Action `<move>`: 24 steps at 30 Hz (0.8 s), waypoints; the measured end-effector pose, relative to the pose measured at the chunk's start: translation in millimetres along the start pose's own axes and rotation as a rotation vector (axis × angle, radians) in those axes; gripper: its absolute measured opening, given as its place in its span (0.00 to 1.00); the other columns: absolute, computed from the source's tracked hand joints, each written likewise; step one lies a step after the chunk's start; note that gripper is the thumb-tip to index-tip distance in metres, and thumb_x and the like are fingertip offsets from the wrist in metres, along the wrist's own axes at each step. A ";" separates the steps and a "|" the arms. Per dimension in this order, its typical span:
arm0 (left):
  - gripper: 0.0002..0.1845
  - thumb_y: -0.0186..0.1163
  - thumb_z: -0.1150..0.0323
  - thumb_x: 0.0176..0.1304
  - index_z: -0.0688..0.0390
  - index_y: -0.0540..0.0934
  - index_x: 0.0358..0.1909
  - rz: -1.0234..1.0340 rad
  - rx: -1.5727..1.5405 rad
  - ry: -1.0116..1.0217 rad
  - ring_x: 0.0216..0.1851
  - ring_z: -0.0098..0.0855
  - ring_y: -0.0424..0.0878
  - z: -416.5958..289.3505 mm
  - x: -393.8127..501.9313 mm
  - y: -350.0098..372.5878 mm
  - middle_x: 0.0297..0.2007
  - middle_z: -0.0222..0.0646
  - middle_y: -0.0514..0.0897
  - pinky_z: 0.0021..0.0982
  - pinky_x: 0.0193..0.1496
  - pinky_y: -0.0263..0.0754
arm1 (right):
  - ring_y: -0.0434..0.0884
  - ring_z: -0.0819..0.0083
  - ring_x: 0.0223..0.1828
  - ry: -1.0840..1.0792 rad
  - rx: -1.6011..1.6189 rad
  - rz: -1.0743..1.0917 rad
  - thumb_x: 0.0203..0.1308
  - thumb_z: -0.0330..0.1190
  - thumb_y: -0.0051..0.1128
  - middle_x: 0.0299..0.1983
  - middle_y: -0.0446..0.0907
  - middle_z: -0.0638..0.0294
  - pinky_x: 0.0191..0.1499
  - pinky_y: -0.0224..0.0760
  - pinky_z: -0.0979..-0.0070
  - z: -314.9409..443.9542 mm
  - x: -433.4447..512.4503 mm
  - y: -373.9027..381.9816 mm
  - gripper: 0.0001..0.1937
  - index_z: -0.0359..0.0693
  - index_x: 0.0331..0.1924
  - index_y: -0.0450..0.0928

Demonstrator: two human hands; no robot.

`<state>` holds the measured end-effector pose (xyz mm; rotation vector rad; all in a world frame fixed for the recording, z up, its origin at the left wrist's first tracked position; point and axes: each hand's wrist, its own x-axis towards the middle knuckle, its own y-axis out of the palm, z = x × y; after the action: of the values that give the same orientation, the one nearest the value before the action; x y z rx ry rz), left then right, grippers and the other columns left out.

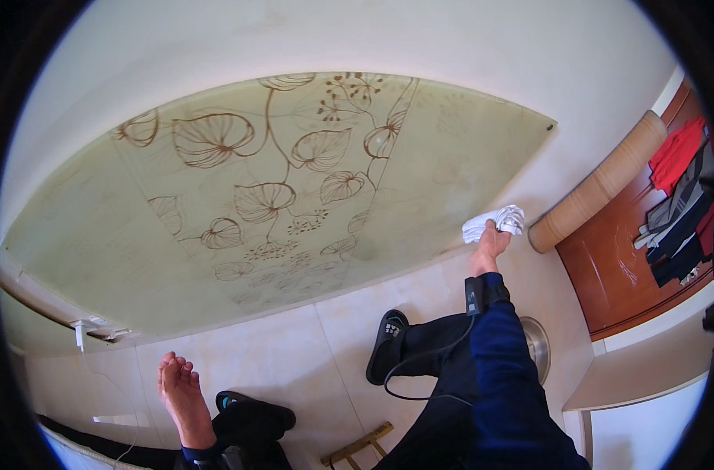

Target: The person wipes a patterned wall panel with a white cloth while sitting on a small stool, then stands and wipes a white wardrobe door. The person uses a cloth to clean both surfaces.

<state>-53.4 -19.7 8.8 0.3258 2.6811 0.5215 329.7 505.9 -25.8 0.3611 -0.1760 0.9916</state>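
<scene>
My right hand [491, 244] grips a folded white cloth [492, 224] at the lower right edge of a pale green glass panel [427, 176]. Whether the cloth touches the panel is hard to tell. Brown leaf and berry drawings cover the panel's middle, and a dark screw head [549, 127] marks its right corner. My left hand [183, 390] hangs over the tiled floor at the lower left, palm turned up, fingers loosely curled, with nothing in it.
A rolled mat [597, 182] leans beside a red-brown door [597, 276] hung with clothes [683, 217]. A metal basin [539, 349] stands behind my right sleeve. Wooden stool parts [360, 443] show below. A white charger [79, 335] trails a cable at left.
</scene>
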 end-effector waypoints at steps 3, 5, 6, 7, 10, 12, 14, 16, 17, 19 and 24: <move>0.10 0.59 0.64 0.67 0.55 0.78 0.47 -0.042 0.023 -0.009 0.37 0.19 0.75 3.5 3.3 -1.0 0.35 0.22 0.79 0.21 0.40 0.67 | 0.80 0.69 0.43 -0.035 -0.164 -0.043 0.59 0.22 0.56 0.46 0.83 0.59 0.48 0.73 0.70 -11.2 19.3 -2.8 0.13 0.33 0.49 0.76; 0.10 0.59 0.64 0.67 0.54 0.79 0.48 -0.042 0.057 -0.016 0.37 0.18 0.75 6.7 5.1 -1.5 0.34 0.22 0.79 0.20 0.40 0.67 | 0.82 0.66 0.43 -0.133 -0.279 -0.044 0.59 0.23 0.58 0.45 0.84 0.55 0.49 0.74 0.68 -15.5 30.4 -3.2 0.12 0.32 0.48 0.78; 0.10 0.59 0.64 0.67 0.54 0.79 0.48 -0.044 0.066 -0.016 0.37 0.18 0.75 8.2 5.7 -1.7 0.34 0.21 0.79 0.20 0.40 0.68 | 0.84 0.60 0.45 -0.143 -0.451 -0.072 0.59 0.25 0.60 0.46 0.85 0.51 0.52 0.74 0.64 -17.5 35.0 -3.0 0.13 0.30 0.48 0.79; 0.10 0.60 0.64 0.67 0.54 0.79 0.48 -0.047 0.072 -0.010 0.37 0.18 0.75 9.6 6.2 -1.8 0.34 0.21 0.79 0.20 0.40 0.68 | 0.84 0.58 0.45 -0.150 -0.468 -0.059 0.58 0.25 0.60 0.46 0.85 0.50 0.52 0.74 0.64 -20.4 37.9 -2.1 0.14 0.31 0.48 0.79; 0.10 0.60 0.65 0.67 0.54 0.79 0.47 -0.047 0.104 -0.014 0.37 0.18 0.75 11.9 8.6 -0.6 0.34 0.21 0.79 0.20 0.39 0.68 | 0.84 0.56 0.48 -0.163 -0.509 -0.045 0.57 0.27 0.62 0.49 0.85 0.52 0.56 0.72 0.64 -28.6 44.5 3.1 0.16 0.33 0.50 0.79; 0.09 0.59 0.65 0.67 0.54 0.79 0.47 -0.038 0.096 -0.014 0.36 0.18 0.76 13.1 8.5 0.6 0.34 0.21 0.80 0.20 0.38 0.68 | 0.84 0.57 0.49 -0.204 -0.498 -0.019 0.56 0.27 0.63 0.48 0.85 0.52 0.56 0.72 0.64 -31.8 46.4 6.3 0.16 0.34 0.50 0.79; 0.09 0.59 0.65 0.68 0.54 0.79 0.47 -0.036 0.092 -0.018 0.36 0.18 0.76 13.8 8.8 3.2 0.34 0.22 0.80 0.20 0.38 0.69 | 0.84 0.56 0.51 -0.221 -0.484 0.007 0.55 0.26 0.63 0.48 0.85 0.52 0.57 0.72 0.64 -31.8 45.6 7.6 0.17 0.35 0.50 0.79; 0.09 0.59 0.65 0.68 0.54 0.79 0.47 -0.037 0.084 -0.021 0.36 0.19 0.76 14.1 8.4 6.7 0.34 0.23 0.80 0.20 0.38 0.69 | 0.83 0.56 0.52 -0.198 -0.449 0.031 0.54 0.26 0.64 0.49 0.85 0.53 0.56 0.72 0.63 -27.9 40.8 6.7 0.18 0.36 0.50 0.80; 0.09 0.59 0.65 0.68 0.55 0.79 0.47 -0.006 0.070 -0.016 0.35 0.19 0.76 13.4 7.4 8.2 0.34 0.23 0.80 0.21 0.38 0.69 | 0.83 0.56 0.52 -0.190 -0.492 0.063 0.53 0.26 0.64 0.49 0.85 0.53 0.56 0.72 0.63 -24.8 36.3 6.6 0.18 0.37 0.50 0.80; 0.09 0.59 0.65 0.68 0.55 0.79 0.47 0.024 0.045 -0.013 0.35 0.19 0.77 13.2 3.0 11.4 0.34 0.24 0.80 0.21 0.38 0.70 | 0.83 0.55 0.53 -0.158 -0.611 0.101 0.51 0.25 0.65 0.48 0.85 0.54 0.56 0.72 0.63 -16.6 22.8 3.7 0.19 0.38 0.50 0.80; 0.08 0.57 0.70 0.68 0.58 0.78 0.46 0.040 -0.033 -0.010 0.34 0.22 0.77 5.4 -4.2 17.6 0.33 0.27 0.79 0.23 0.37 0.71 | 0.83 0.56 0.49 -0.200 -0.561 0.209 0.48 0.24 0.66 0.46 0.85 0.55 0.53 0.73 0.63 3.6 -41.5 21.6 0.19 0.39 0.48 0.80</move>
<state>-44.8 -3.3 12.6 0.3728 2.6581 0.5734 289.1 482.7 -30.5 -0.0768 -0.6677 1.0642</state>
